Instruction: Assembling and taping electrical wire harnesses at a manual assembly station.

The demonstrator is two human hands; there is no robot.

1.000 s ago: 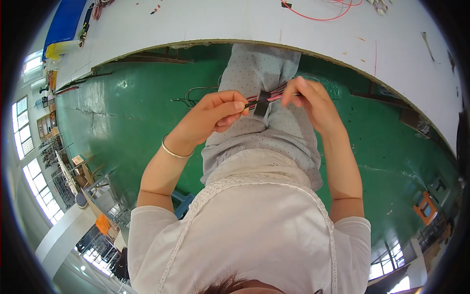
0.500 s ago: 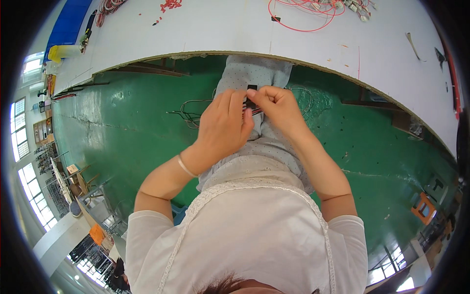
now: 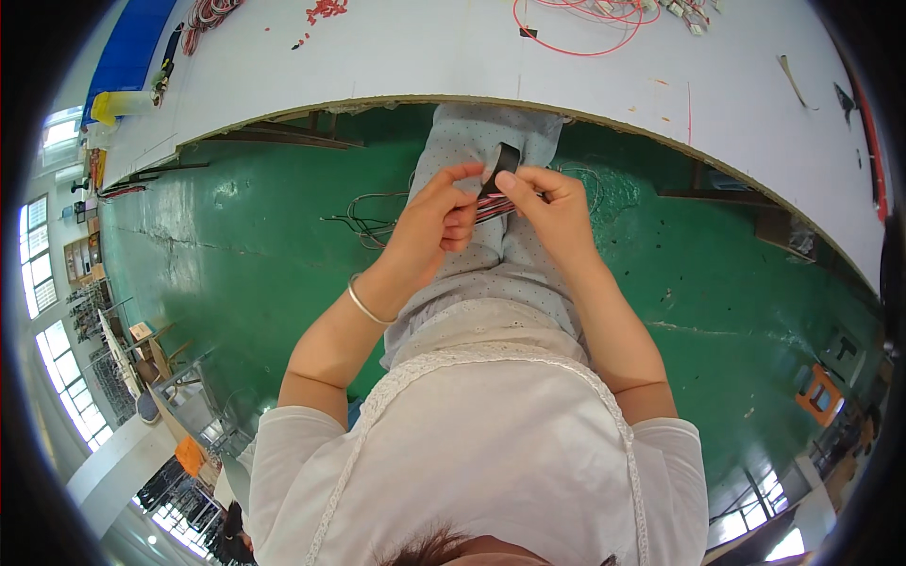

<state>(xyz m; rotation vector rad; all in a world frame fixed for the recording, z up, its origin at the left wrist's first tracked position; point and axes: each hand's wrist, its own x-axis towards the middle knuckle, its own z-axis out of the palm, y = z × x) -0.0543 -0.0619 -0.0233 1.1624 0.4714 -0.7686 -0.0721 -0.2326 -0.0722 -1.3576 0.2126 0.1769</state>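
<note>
Above my lap, my right hand [image 3: 555,206] pinches a roll of black tape [image 3: 508,162] between thumb and fingers; the roll is tilted up. My left hand [image 3: 432,219] is just left of the roll, its index finger reaching to the roll's edge and its other fingers curled in. Whether a tape end lies in those fingers is too small to tell. Under both hands a bundle of red, black and white wires [image 3: 492,209] rests across my thighs. Its dark loose ends [image 3: 357,223] stick out on the left.
Ahead of my knees runs the edge of a white table [image 3: 415,66]. On it lie red wire loops with white connectors [image 3: 604,28], small red pieces [image 3: 327,10], a wire coil [image 3: 206,21] and a yellow container [image 3: 118,104]. An orange stool [image 3: 819,396] stands on the green floor at right.
My hands have moved slightly apart. The tape roll has turned and come up to the right with my right hand, showing more of it. My left hand has drawn back off the wires.
</note>
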